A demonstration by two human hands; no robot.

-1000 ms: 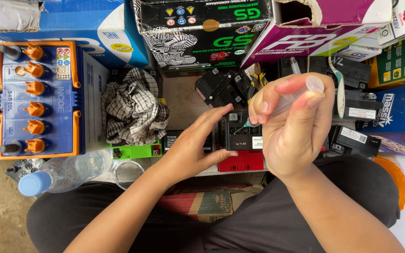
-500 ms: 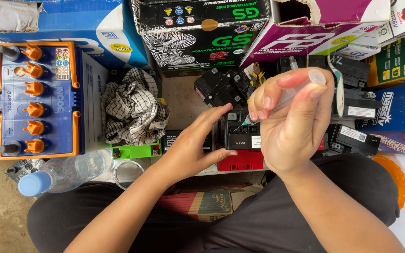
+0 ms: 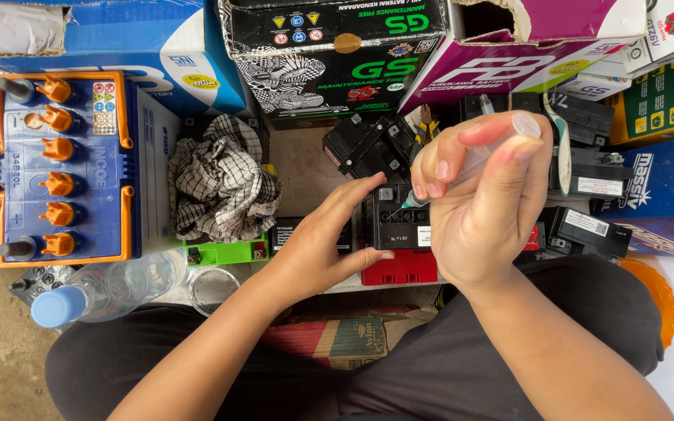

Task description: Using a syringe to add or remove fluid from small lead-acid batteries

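Note:
My right hand [image 3: 481, 206] holds a clear plastic syringe [image 3: 484, 152], thumb on its plunger end, tip pointing down-left at a small black battery [image 3: 398, 224]. My left hand [image 3: 320, 245] rests against that battery's left side, fingers apart and thumb along its lower edge. A red battery [image 3: 401, 267] lies just below the black one.
A blue battery with orange caps [image 3: 64, 168] stands at the left, a checked cloth [image 3: 224, 179] beside it. A clear water bottle with a blue cap [image 3: 107, 288] and a green battery [image 3: 224, 252] lie near my knee. Cardboard battery boxes [image 3: 329, 54] and more black batteries [image 3: 590, 168] crowd the back and right.
My right hand has tilted slightly, bringing the syringe tip lower toward the black battery. The left hand stays against the battery.

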